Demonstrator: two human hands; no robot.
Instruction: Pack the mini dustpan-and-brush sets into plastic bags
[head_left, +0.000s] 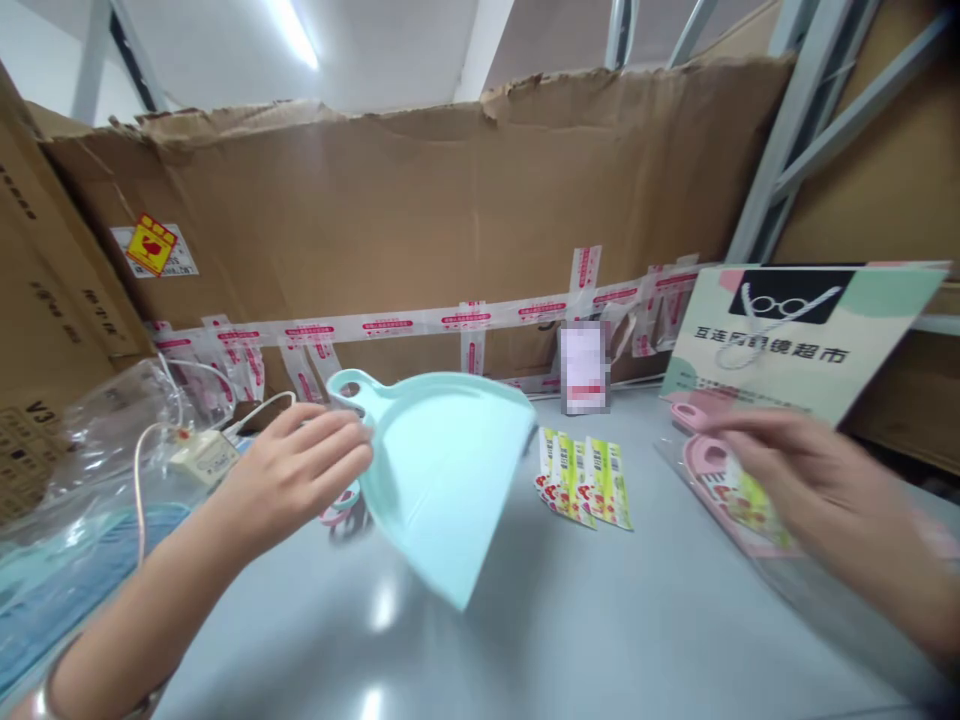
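A pale turquoise dustpan (pixel 450 460) is tilted up above the grey table, its holed handle at the upper left. My left hand (pixel 315 460) is closed on its left edge, just below the handle. At the right, my right hand (pixel 810 480) is smeared by motion, so its grip is unclear. It hovers over or touches a pink dustpan (pixel 697 470) in clear plastic, with a yellow-green packet (pixel 746 500) on it. Several similar fruit-print packets (pixel 577 480) lie between the two dustpans. A small pink and turquoise item (pixel 341 505) lies partly hidden behind my left hand.
A large taped cardboard box (pixel 450 220) walls off the back. A paper bag with rope handles (pixel 795 340) stands at the right rear. A white power strip (pixel 204 457) with cables and plastic-wrapped blue items (pixel 90 570) lie on the left. A small white card (pixel 585 365) stands against the box.
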